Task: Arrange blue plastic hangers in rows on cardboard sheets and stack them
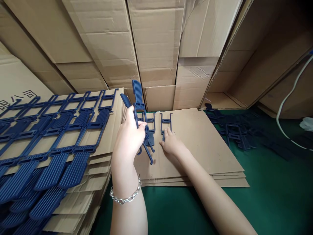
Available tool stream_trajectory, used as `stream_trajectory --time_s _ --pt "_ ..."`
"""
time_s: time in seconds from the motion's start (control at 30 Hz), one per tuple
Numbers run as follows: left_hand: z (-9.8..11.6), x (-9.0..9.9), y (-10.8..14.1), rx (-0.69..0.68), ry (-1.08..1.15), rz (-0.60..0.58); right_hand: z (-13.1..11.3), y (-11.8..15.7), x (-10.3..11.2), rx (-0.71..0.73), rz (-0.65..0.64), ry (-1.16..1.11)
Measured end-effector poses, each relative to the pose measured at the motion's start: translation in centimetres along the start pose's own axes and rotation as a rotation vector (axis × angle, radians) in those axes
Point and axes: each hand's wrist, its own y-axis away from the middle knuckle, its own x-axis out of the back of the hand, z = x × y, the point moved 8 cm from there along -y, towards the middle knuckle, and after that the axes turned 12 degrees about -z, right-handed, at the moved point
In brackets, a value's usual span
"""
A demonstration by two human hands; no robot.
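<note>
My left hand (132,130), with a chain bracelet at the wrist, grips blue plastic frame pieces (138,94) raised above the cardboard sheets. My right hand (171,142) rests on a flat blue frame (166,121) lying on the cardboard stack (200,143), its fingers covering the lower end. Another blue frame (151,137) lies on the same cardboard, partly hidden behind the held pieces.
At the left, rows of blue frames (83,130) lie on a taller layered cardboard stack (102,158). Loose blue parts (236,132) lie on the green surface (264,182) at the right. Cardboard boxes (156,42) stand behind, and a white cable (281,111) hangs at right.
</note>
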Motion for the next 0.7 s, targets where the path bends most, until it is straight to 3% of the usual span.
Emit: stream_trajectory --time_s 0.13,0.27,0.37,0.47,0.53,0.63,0.7 --pt "-0.3 -0.8 -0.5 -0.013 0.012 -0.062 -0.7 -0.1 -0.6 0.060 0.024 0.045" --pt "-0.6 -2.4 -1.4 -0.068 0.086 -0.190 -0.9 -0.5 0.0 0.128 0.119 -0.081" --pt "-0.5 -3.8 -1.9 -0.118 0.101 -0.312 0.3 -0.4 2.5 0.184 0.277 -0.347" --pt "0.0 -5.4 -1.7 -0.174 0.093 -0.484 2.8 0.4 5.8 0.174 0.430 -0.541" --pt "0.7 -6.6 -1.3 -0.232 0.074 -0.604 4.6 1.4 7.8 0.242 0.509 -0.784" --pt "2.1 -8.3 -0.4 -0.316 0.032 -0.737 6.2 3.2 9.7 0.468 0.526 -1.222" --pt "3.2 -9.4 0.4 -0.369 0.040 -0.807 6.8 4.3 10.6 0.546 0.502 -1.337"
